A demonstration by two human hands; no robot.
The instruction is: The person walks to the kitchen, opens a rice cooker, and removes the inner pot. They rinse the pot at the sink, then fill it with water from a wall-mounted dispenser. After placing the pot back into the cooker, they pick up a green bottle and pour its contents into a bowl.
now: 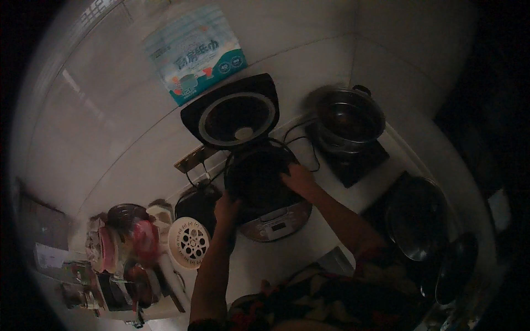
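Note:
A rice cooker [273, 225] stands on the light countertop with its lid [236, 116] raised towards the wall. Its dark inside holds a dark inner pot [258, 182], though the low light hides what the pot contains. At the left rim is my left hand [227, 209], its fingers bent over the edge. My right hand [299, 178] lies at the right rim, fingers reaching over the inner side. Both hands seem to grip the rim of the pot, but the fingertips are lost in shadow.
Against the wall hang or lean kitchen paper towels [198, 58] in a package. A metal pot [350, 120] stands on a dark hob at the back right, near a cable. Large lidded cookware [416, 219] is at the right. A perforated round plastic basket [190, 242] and cluttered utensils lie left.

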